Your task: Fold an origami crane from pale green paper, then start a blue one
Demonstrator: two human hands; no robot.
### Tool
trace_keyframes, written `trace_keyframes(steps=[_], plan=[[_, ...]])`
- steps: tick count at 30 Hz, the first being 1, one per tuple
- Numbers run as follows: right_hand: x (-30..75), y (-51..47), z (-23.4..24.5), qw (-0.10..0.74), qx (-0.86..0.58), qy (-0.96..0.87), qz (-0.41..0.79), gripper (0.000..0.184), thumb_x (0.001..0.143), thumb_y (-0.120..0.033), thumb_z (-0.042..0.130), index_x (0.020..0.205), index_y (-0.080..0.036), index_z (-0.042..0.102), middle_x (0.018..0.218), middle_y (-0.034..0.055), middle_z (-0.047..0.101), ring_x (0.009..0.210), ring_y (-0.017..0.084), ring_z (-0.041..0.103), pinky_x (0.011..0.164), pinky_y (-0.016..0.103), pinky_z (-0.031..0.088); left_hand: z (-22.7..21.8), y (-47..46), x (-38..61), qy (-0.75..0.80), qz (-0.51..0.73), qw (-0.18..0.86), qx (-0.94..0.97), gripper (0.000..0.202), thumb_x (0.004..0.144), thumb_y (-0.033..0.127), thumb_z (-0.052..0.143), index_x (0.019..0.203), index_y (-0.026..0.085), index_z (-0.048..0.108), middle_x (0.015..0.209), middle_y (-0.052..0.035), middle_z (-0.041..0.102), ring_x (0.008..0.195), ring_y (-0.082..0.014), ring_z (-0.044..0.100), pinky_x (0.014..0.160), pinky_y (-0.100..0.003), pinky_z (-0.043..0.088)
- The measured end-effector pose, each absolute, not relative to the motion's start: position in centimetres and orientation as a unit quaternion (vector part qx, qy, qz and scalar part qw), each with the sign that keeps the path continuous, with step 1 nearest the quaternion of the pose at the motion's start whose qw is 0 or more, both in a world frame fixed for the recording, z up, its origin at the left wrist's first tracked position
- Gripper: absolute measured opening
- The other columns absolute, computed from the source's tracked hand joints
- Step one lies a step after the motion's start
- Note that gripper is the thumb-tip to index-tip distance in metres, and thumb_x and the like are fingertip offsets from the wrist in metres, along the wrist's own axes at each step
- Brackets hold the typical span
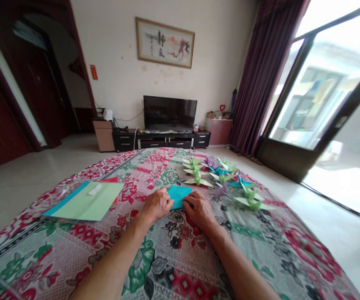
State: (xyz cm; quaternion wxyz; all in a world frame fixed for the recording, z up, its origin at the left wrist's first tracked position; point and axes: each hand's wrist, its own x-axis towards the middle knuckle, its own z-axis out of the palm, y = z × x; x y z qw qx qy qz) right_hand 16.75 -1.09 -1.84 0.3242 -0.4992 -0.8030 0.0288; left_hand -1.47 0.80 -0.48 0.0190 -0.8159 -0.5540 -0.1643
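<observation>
A folded teal paper (180, 194) lies on the flowered tablecloth (167, 258) in front of me. My left hand (157, 204) rests on its left edge with the fingers curled and pressed down on the paper. My right hand (199, 209) presses the paper's near right corner, fingers bent. Beyond the paper stand several folded paper cranes (222, 177) in green, teal and purple.
A stack of flat paper sheets (86, 201), green on top with blue and red below, lies to the left. The table's round edge drops to a tiled floor. A TV stand (167, 139) is at the far wall, and a glass door at the right.
</observation>
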Motion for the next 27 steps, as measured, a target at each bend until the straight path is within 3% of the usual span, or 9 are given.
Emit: trace_keyframes(steps=[24, 27], plan=[[16.04, -0.96, -1.60, 0.270, -0.544, -0.794, -0.002, 0.022, 0.082, -0.022, 0.048, 0.093, -0.022, 0.067, 0.091, 0.0052, 0.056, 0.085, 0.015, 0.053, 0.078, 0.024, 0.037, 0.11, 0.94, -1.24, -0.564, -0.101, 0.038, -0.819, 0.035, 0.083, 0.033, 0.040, 0.067, 0.016, 0.066, 0.082, -0.0080, 0.061, 0.076, -0.0177, 0.058, 0.067, -0.028, 0.043], [15.97, -0.86, -1.63, 0.266, -0.549, -0.792, 0.000, 0.022, 0.085, -0.027, 0.047, 0.090, -0.022, 0.068, 0.090, 0.0052, 0.056, 0.085, 0.015, 0.053, 0.079, 0.023, 0.037, 0.25, 0.85, -1.22, -0.565, -0.089, 0.045, -0.819, 0.037, 0.083, 0.034, 0.038, 0.069, 0.017, 0.067, 0.083, -0.0081, 0.061, 0.077, -0.0179, 0.059, 0.067, -0.028, 0.043]])
